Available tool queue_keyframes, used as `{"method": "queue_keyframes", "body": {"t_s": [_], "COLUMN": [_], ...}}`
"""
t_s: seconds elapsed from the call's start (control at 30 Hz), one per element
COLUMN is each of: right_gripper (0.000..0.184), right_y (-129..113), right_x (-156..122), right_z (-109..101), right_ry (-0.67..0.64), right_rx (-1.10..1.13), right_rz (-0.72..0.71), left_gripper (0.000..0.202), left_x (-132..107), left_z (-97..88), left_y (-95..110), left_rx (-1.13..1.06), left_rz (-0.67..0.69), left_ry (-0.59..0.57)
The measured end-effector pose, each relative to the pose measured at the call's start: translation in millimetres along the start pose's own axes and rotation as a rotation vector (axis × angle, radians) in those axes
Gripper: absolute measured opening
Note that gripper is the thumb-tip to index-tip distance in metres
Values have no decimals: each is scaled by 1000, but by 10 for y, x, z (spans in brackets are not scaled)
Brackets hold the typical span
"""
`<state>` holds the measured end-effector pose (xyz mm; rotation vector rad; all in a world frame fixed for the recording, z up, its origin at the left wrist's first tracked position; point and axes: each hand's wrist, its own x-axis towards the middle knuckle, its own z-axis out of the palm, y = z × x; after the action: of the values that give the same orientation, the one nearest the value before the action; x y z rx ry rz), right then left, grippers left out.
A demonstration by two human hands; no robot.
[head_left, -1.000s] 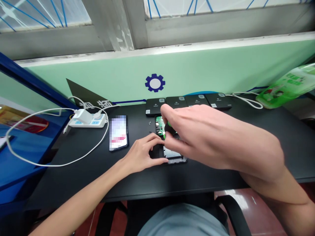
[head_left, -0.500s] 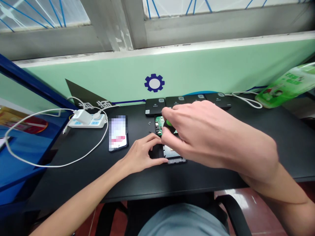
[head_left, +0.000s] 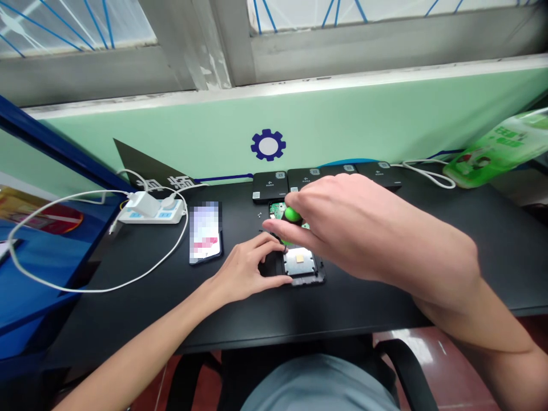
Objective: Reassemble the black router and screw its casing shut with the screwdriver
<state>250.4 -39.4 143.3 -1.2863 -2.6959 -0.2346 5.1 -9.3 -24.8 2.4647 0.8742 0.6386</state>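
Note:
An opened black electronic device (head_left: 320, 278) lies on the desk, with a green circuit board (head_left: 276, 209) in its far part and a silver metal plate (head_left: 295, 264) in its near part. My left hand (head_left: 246, 265) grips its left edge, thumb at the near corner and fingers curled at the side. Above the board, my right hand (head_left: 368, 228) is closed around a screwdriver (head_left: 293, 215) with a green-and-black handle. The screwdriver's tip is hidden from view. A few small screws (head_left: 259, 215) lie left of the board.
Several black boxes (head_left: 269, 185) stand in a row behind the device. A phone (head_left: 205, 231) lies to the left, near a white power strip (head_left: 171, 214) with a looping white cable (head_left: 107, 290). At the far right rests a green bag-like pack (head_left: 483, 162).
My right thumb has stretched out to the left and the fingers have shifted on the screwdriver, uncovering its green end and the silver plate. My left hand has stayed put.

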Motion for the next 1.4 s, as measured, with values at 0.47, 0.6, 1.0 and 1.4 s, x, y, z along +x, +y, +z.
{"method": "queue_keyframes", "body": {"t_s": [0.47,0.6,1.0,1.4], "right_gripper": [5,23,15,31], "right_y": [36,18,38,17], "right_x": [-71,-26,-95,-95], "right_z": [17,59,24,52], "right_ry": [7,121,21,78], "right_rx": [114,5,64,63], "right_rz": [-177,-152,-230,-154], "left_gripper": [52,56,48,56], "left_x": [-6,-8,1,2], "left_z": [-10,-1,-12,-7], "left_y": [17,5,28,9], "left_rx": [-37,-9,-87,21], "left_rz": [-40,-12,-38,-44], "left_ry": [-32,6,-19,-22]}}
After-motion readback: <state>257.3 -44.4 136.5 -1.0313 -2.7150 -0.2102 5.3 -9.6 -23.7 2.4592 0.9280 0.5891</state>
